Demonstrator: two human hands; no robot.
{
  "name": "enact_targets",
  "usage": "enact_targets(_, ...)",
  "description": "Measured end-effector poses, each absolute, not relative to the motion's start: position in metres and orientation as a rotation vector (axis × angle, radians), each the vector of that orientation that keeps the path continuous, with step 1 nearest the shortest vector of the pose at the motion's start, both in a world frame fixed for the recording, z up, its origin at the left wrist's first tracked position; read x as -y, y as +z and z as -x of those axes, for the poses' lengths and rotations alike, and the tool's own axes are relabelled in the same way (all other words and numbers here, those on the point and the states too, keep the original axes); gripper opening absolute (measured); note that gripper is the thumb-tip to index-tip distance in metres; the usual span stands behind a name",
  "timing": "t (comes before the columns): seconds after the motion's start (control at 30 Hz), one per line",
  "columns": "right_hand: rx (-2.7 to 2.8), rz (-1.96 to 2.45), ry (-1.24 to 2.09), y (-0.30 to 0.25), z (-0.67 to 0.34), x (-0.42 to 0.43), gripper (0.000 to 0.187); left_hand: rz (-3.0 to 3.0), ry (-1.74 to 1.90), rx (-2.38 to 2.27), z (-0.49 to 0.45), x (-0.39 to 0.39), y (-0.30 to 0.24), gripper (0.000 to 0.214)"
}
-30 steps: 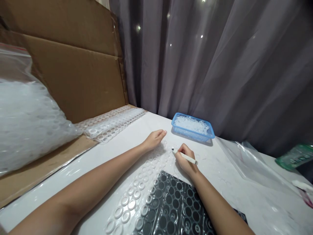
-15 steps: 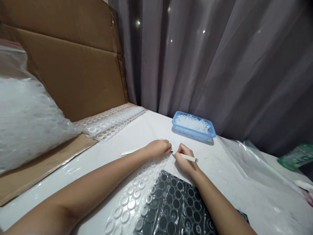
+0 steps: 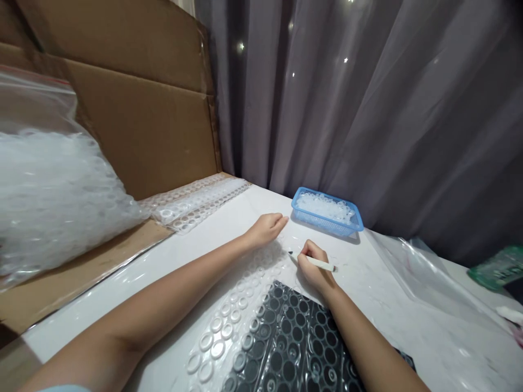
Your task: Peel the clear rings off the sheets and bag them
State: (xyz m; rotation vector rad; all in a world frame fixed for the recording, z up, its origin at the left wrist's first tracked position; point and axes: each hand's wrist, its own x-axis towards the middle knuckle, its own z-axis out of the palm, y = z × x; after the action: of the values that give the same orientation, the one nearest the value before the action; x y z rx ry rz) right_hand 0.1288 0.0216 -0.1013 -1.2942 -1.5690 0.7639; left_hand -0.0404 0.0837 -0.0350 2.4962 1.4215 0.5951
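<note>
My right hand (image 3: 315, 267) grips a slim white pen-like tool (image 3: 324, 264) whose dark tip points left, over the white table. Whether it is a pen or a blade I cannot tell. Ahead and to the left, my left hand (image 3: 265, 230) is raised a little, fingers pressed together; anything pinched in them is too small to make out. Under my left forearm and wrist lies a clear plastic sheet of white rings (image 3: 218, 326). Beside it, nearer my right forearm, a black sheet (image 3: 286, 337) lies under clear film with rings.
A blue basket (image 3: 327, 224) of small clear pieces stands at the back. On the left are a bulging clear bag (image 3: 61, 201), ring-patterned plastic strips (image 3: 200, 201) and tall cardboard (image 3: 134, 125). Clear plastic film (image 3: 417, 272) and a green package (image 3: 496, 267) lie right.
My left hand has moved up and away from the tool's tip, toward the basket. My right hand keeps the tool and has barely shifted. The view has turned slightly left.
</note>
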Motion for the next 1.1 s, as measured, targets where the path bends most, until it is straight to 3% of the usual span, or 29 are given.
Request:
enact_targets(0.17, 1.581, 1.283, 0.83, -0.103, -0.13, -0.019, 0.013, -2.566, 0.455, -1.188, 0.044, -0.062, -0.035, 0.02)
enact_targets(0.43, 1.668, 1.268, 0.812, -0.099, -0.128, -0.019, 0.014, -2.561, 0.227, -1.232, 0.033, -0.049, -0.06, 0.021)
enact_targets(0.67, 1.701, 1.271, 0.793, -0.093, -0.128, -0.017, 0.015, -2.335, 0.502, -1.322, 0.03, -0.063, -0.054, 0.011)
enact_targets(0.83, 1.63, 1.25, 0.839, -0.096, -0.128, -0.017, 0.014, -2.012, 0.825, -1.414, 0.059, -0.06, -0.047, 0.028)
enact_targets(1.0, 1.563, 1.206, 0.959, -0.104, -0.129, -0.018, 0.01, -1.877, 0.837, -1.322, 0.073, -0.039, -0.054, 0.027)
enact_targets(1.1, 1.565, 1.189, 1.002, -0.105, -0.129, -0.018, 0.01, -2.108, 0.774, -1.183, 0.071, -0.031, -0.06, 0.017)
